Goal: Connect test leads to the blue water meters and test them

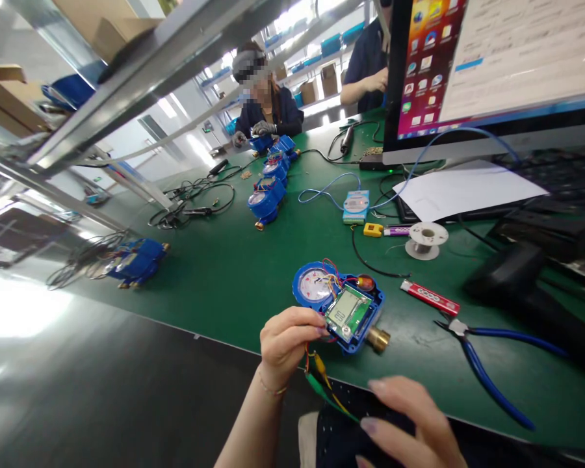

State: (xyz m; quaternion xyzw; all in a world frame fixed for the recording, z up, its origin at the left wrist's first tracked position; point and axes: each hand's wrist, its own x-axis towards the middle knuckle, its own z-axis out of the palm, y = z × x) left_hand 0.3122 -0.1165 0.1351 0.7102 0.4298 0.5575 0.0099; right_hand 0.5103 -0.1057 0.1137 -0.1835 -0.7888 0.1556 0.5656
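A blue water meter (374, 311) lies near the front edge of the green table, its electronics box uncovered. Inside sit a green circuit board with a small display (347, 308), loose coloured wires and a round dial (314, 285). My left hand (287, 338) is closed on the meter's near left edge, thumb and fingers pinched together; the fingertips partly hide what they grip. Below it, a green alligator clip (316, 385) and a yellow alligator clip (320, 365) hang on thin wires. My right hand (414, 419) hovers at the table edge, slightly blurred, fingers apart and holding nothing visible.
Blue-handled cutters (478, 351), a red box-cutter-like tool (429, 298), a solder spool (426, 240) and a black scanner (521, 286) lie to the right. A monitor (497, 65) stands behind. More blue meters (267, 198) line the table towards a gloved co-worker (273, 110).
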